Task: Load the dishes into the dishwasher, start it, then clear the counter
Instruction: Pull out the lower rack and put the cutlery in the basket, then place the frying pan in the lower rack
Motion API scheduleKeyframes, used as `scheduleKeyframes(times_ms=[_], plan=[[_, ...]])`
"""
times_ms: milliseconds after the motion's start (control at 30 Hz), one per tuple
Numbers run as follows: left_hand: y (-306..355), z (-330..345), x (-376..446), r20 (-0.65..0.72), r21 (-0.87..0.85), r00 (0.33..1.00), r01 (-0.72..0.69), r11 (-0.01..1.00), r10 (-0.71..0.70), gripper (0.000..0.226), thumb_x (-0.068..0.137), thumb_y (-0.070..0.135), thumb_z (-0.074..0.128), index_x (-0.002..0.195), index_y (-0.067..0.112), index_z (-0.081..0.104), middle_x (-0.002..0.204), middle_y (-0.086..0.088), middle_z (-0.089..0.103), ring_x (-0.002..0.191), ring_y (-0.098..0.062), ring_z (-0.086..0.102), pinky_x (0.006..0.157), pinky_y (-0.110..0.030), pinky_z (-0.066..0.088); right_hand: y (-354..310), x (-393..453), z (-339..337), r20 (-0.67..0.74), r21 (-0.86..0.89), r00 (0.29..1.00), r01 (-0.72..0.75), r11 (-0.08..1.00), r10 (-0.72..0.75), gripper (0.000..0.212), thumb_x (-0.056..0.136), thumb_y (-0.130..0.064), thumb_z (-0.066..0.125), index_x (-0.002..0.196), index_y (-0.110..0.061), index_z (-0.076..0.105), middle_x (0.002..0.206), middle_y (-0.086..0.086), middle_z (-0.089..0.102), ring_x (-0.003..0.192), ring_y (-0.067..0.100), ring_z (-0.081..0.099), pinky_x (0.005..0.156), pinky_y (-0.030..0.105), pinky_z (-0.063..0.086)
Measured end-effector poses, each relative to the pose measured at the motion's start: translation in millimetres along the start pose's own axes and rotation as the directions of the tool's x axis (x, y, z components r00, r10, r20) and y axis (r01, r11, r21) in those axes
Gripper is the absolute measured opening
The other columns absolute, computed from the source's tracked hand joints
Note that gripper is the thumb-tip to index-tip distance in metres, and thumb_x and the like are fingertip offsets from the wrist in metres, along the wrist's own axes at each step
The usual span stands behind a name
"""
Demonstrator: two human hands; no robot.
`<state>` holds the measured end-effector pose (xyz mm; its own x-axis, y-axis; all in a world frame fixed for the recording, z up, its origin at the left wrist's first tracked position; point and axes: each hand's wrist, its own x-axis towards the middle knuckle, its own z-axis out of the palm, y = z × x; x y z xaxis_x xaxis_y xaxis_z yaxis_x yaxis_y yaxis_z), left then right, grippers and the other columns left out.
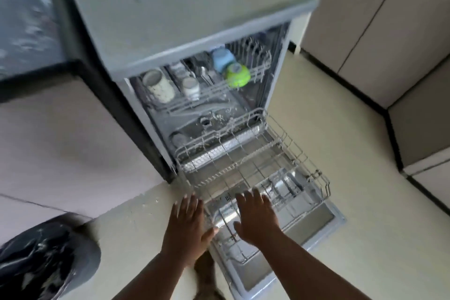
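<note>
- Nearest the camera, the left hand (187,224) and the right hand (255,217) reach down side by side, fingers spread and straight; neither grip holds anything. Both hover over the front edge of the lower rack (250,173), and blur makes it unclear whether they touch it. I judge they are placed to slide the rack in or out.
- At the lower left, a round dark bin (48,263) with a black liner stands on the pale floor (341,129).
- The lower rack is a light grey wire grid with upright tines. It is drawn out over the dropped dishwasher door (323,221), whose inner face is shiny metal, and it looks bare of dishes, so the loading seems unfinished.
- Farther back, inside the dishwasher (155,75), the upper rack (219,90) carries the dishes: a speckled cream mug (159,86) lying on its side, a small pale jar (191,89), a blue cup (222,58) and, just beside it, a glossy lime-green rounded piece (237,75).
- Above, the flat grey tabletop (170,2) caps the machine, smooth and matte.
- Beyond, to the right, stand plain beige cupboard doors (365,31) with dark handles.
</note>
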<state>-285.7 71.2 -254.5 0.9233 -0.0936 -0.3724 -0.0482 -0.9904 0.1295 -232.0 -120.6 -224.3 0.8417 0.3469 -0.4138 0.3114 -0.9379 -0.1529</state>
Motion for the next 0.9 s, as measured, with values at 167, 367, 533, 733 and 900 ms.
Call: scheduleKeyframes(times_ms=[167, 367, 533, 733, 900], plan=[[-36, -61, -60, -0.2, 0.036, 0.976, 0.098, 0.995, -0.089, 0.083, 0.084, 0.069, 0.038, 0.135, 0.006, 0.054, 0.144, -0.017, 0.046, 0.133, -0.035, 0.045, 0.114, -0.043, 0.005, -57, -28, -73, -0.068, -0.074, 0.985, 0.153, 0.986, -0.158, 0.079, 0.094, -0.045, 0.051, 0.154, -0.017, 0.009, 0.162, 0.009, 0.011, 0.15, 0.031, 0.0, 0.12, 0.047, 0.002], [-108, -138, -120, -0.406, -0.001, 0.878, 0.276, 0.961, -0.252, 0.082, 0.092, 0.069, 0.024, 0.138, 0.007, 0.051, 0.147, -0.016, 0.044, 0.136, -0.035, 0.041, 0.114, -0.043, 0.007, -149, -38, -149, -0.198, -0.182, 0.927, 0.284, 0.942, -0.318, 0.082, 0.091, -0.045, 0.052, 0.155, -0.02, 0.008, 0.163, 0.007, 0.01, 0.15, 0.029, -0.001, 0.119, 0.045, 0.0], [-172, -162, -163, -0.444, -0.042, 0.816, 0.394, 0.918, -0.37, 0.083, 0.093, 0.07, 0.02, 0.139, 0.008, 0.049, 0.146, -0.015, 0.044, 0.143, -0.032, 0.02, 0.113, -0.041, 0.007, -231, -50, -194, -0.247, -0.255, 0.868, 0.37, 0.894, -0.43, 0.082, 0.094, -0.047, 0.048, 0.155, -0.02, 0.0, 0.164, 0.006, -0.001, 0.149, 0.028, -0.011, 0.118, 0.043, -0.007], [-276, -179, -221, -0.551, -0.037, 0.74, 0.44, 0.897, -0.386, 0.084, 0.091, 0.073, 0.025, 0.14, 0.009, 0.047, 0.149, -0.015, 0.04, 0.143, -0.028, 0.014, 0.112, -0.043, 0.01, -354, -48, -211, -0.265, -0.32, 0.851, 0.365, 0.874, -0.452, 0.084, 0.095, -0.048, 0.047, 0.155, -0.02, -0.004, 0.163, 0.008, -0.003, 0.148, 0.03, -0.014, 0.118, 0.046, -0.008], [-397, -205, -292, -0.634, -0.081, 0.62, 0.542, 0.836, -0.463, 0.085, 0.09, 0.071, 0.016, 0.14, 0.006, 0.038, 0.152, -0.013, 0.035, 0.149, -0.026, -0.001, 0.116, -0.044, 0.007, -490, -48, -221, -0.254, -0.334, 0.8, 0.455, 0.825, -0.544, 0.084, 0.093, -0.048, 0.049, 0.155, -0.019, 0.0, 0.163, 0.008, -0.001, 0.149, 0.031, -0.013, 0.118, 0.047, -0.005]])
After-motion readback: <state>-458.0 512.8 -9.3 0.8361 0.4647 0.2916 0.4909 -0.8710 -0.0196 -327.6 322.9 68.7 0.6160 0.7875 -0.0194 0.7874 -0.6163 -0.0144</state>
